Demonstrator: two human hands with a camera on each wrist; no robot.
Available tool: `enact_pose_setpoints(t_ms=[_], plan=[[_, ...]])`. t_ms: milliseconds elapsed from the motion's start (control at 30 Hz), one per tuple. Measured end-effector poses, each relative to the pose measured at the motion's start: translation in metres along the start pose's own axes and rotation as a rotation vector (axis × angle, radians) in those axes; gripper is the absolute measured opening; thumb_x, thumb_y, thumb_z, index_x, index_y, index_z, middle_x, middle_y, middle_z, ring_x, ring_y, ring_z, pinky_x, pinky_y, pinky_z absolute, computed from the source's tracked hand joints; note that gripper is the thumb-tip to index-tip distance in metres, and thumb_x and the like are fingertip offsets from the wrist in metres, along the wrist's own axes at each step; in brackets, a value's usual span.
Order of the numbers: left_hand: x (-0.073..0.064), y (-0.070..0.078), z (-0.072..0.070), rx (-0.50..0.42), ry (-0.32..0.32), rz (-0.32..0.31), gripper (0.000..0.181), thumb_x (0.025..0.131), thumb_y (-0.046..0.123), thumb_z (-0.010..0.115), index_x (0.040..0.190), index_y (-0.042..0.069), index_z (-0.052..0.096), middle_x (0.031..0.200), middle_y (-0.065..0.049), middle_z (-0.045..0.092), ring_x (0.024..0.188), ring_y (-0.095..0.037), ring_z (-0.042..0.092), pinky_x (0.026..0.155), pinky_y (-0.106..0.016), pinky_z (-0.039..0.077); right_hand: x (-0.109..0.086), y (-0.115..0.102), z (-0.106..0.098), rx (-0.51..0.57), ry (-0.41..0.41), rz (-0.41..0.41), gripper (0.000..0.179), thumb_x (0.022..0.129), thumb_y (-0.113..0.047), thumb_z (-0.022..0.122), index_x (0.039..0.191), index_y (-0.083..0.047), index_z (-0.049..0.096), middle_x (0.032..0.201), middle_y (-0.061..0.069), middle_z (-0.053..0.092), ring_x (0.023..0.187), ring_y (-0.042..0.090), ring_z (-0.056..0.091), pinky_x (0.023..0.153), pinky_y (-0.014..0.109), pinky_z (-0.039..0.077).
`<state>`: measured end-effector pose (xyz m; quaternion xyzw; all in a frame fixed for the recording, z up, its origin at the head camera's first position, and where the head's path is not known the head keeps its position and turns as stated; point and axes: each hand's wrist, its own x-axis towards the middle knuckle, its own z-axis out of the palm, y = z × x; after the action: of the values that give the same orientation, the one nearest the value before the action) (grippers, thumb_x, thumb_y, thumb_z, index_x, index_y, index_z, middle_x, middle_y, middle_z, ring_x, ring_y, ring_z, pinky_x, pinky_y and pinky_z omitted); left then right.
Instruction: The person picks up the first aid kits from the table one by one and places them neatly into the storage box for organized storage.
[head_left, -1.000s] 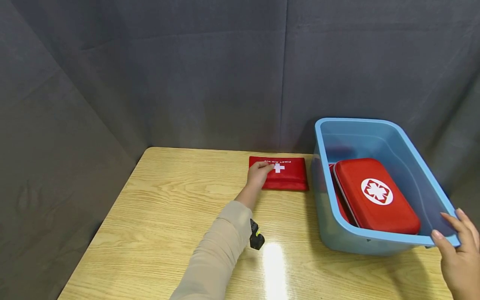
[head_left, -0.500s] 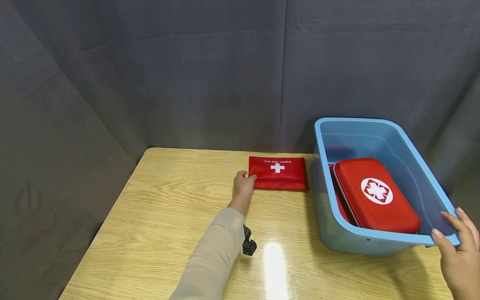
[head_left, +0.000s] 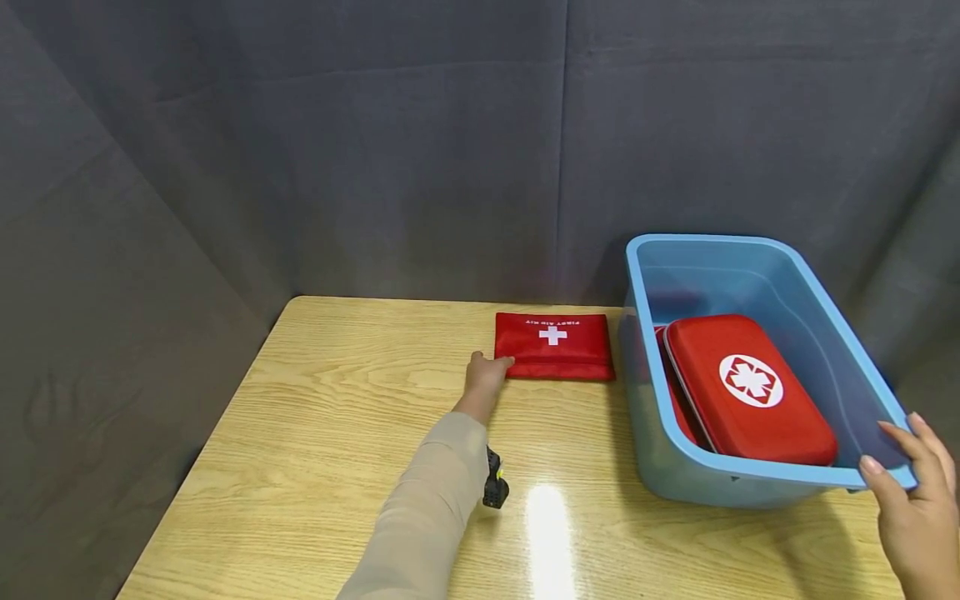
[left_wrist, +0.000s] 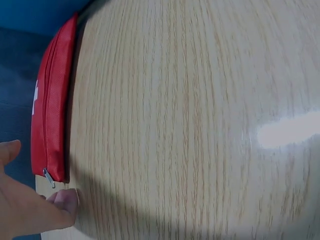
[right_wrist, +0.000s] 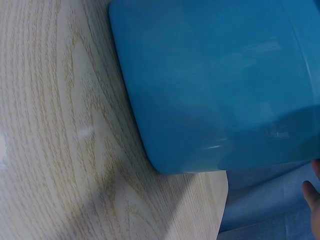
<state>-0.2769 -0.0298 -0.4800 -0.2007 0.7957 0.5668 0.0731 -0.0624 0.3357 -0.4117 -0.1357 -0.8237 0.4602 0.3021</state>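
A flat red first aid pouch (head_left: 577, 350) with a white cross lies near the table's far edge. In the left wrist view its zipper pull (left_wrist: 48, 178) hangs at the end of the pouch (left_wrist: 55, 105) closest to my left hand (left_wrist: 30, 210). My left hand (head_left: 484, 379) is at the pouch's left end, thumb and fingers spread apart around that corner. At the right, my right hand (head_left: 918, 500) holds the near right corner of a blue plastic tub (head_left: 787, 473), thumb outside the rim and fingers over it. Inside lies a hard red first aid case (head_left: 757, 425).
Beneath the case in the tub, another red item (head_left: 673, 392) is mostly hidden. The wooden table (head_left: 337, 433) ends against a dark grey curtain (head_left: 420, 183) at the back and left. The tub stands just right of the pouch.
My left hand has drawn back from the pouch's white cross to its left end. The pouch stays on the table, and my right hand keeps its hold on the tub.
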Motion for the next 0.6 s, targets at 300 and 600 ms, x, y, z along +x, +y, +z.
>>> enact_pose_setpoints(t_ms=[300,600], plan=[[0.152,-0.098,0.074,-0.144,0.022,-0.079,0.073,0.063,0.037,0.073,0.117,-0.004,0.044,0.107,-0.011,0.050,0.085,-0.023,0.051,0.073,-0.034,0.043,0.001,0.002,0.000,-0.015,0.007,-0.007,0.046,0.082,0.003,0.046,0.125,-0.016,0.047,0.136,-0.005,0.026,0.123,0.006,0.018,0.096,0.017,0.011],[0.081,-0.064,0.046,-0.252,0.036,-0.185,0.053,0.069,0.022,0.071,0.108,-0.006,0.049,0.092,-0.013,0.052,0.048,-0.015,0.046,0.050,-0.026,0.042,0.000,0.003,0.000,0.002,0.002,-0.004,0.047,0.082,0.004,0.046,0.125,-0.015,0.047,0.136,-0.005,0.026,0.122,0.006,0.018,0.095,0.017,0.011]])
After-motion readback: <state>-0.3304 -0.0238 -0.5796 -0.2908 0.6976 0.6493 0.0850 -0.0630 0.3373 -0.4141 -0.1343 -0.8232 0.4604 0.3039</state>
